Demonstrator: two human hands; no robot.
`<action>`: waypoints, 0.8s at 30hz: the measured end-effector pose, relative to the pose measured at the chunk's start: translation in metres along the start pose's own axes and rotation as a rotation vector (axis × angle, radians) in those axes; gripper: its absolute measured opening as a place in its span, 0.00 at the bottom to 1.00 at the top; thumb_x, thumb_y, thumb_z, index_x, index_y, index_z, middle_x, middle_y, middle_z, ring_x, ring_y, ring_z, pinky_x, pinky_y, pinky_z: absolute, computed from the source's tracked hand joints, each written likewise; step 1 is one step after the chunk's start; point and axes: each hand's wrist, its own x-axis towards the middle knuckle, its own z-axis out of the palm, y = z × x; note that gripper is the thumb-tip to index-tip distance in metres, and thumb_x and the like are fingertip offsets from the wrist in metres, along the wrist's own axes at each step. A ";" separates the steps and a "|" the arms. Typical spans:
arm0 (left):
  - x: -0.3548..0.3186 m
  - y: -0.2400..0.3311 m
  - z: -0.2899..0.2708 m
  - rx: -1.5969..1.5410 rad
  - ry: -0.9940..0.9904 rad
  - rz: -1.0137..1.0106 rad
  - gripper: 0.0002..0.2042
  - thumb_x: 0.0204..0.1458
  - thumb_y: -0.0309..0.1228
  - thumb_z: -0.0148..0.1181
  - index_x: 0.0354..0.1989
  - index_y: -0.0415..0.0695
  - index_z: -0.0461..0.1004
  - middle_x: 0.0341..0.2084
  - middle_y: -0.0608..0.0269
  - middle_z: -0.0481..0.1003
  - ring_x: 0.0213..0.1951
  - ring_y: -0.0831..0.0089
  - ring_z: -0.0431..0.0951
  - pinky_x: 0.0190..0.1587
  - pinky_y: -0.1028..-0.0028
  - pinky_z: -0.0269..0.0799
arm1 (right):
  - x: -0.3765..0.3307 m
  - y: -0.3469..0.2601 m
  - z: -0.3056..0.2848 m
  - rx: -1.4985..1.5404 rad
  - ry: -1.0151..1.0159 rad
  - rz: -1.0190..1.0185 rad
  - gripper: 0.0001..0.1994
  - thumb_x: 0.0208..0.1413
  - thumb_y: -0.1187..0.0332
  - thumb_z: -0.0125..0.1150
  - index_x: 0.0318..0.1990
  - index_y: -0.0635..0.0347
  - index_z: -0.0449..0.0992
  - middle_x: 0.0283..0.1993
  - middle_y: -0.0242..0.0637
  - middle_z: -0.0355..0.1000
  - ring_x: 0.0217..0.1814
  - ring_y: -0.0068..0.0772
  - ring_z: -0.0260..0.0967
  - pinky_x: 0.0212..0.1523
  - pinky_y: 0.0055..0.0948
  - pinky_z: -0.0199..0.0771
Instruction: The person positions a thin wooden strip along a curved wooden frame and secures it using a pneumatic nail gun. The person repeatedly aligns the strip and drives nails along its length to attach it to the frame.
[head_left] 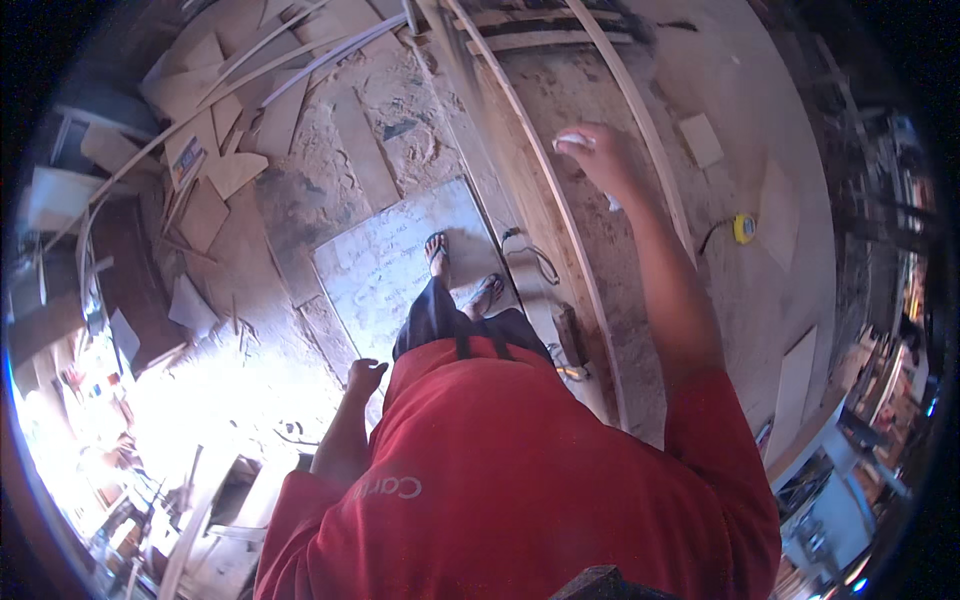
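My right hand (603,163) is stretched out over the dusty workbench (640,300) on the right, its fingers closed round a crumpled white cloth (574,142). A bit of white also shows under the wrist. On either side of that hand run two long, thin wood strips, the nearer strip (555,190) to its left and the other strip (640,95) to its right. My left hand (366,377) hangs low beside my body, loosely bent with the fingers apart, and nothing shows in it.
A yellow tape measure (744,229) lies right of the strips. My feet stand on a pale board (385,265) on the sawdust-covered floor. Wood offcuts (215,165) pile up at the far left. A dark cable (540,262) loops beside the bench edge.
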 end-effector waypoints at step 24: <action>0.001 0.044 -0.025 -0.368 -0.111 -0.153 0.29 0.56 0.47 0.68 0.58 0.35 0.78 0.54 0.38 0.79 0.58 0.50 0.79 0.60 0.62 0.74 | 0.183 0.000 0.048 -0.123 -0.160 -0.067 0.10 0.57 0.65 0.69 0.44 0.57 0.84 0.40 0.42 0.83 0.43 0.38 0.80 0.48 0.35 0.76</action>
